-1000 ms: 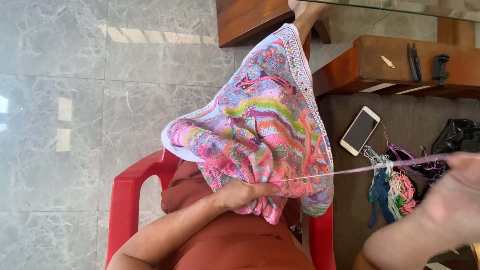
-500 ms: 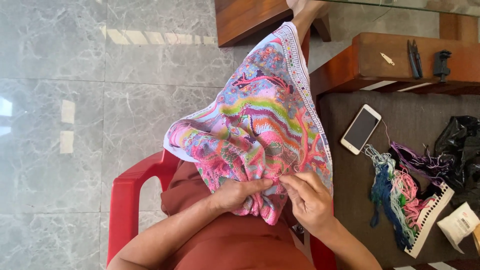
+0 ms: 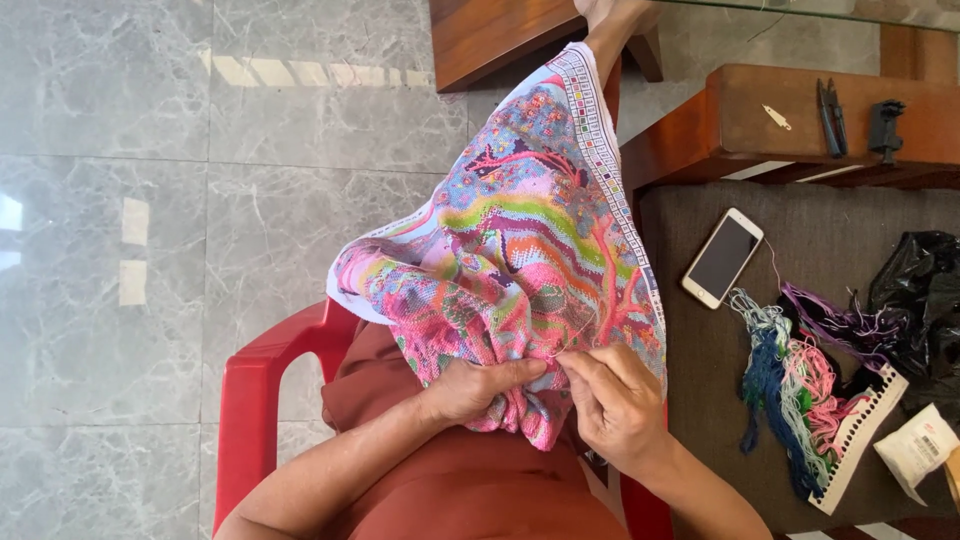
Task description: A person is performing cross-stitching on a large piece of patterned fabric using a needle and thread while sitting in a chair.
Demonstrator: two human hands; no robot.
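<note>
Embroidered cloth (image 3: 520,250), soft and multicoloured, bunched in left hand (image 3: 475,388); right hand (image 3: 615,400) pinches seemingly a needle.

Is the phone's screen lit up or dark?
Dark. The phone lies face up on the brown cushion, and its screen is plain black with nothing showing.

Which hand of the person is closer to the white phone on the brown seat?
The right hand. It pinches the colourful embroidered cloth on the side facing the phone, below it in the picture. The left hand grips the bunched cloth farther away, beyond the right hand.
</note>
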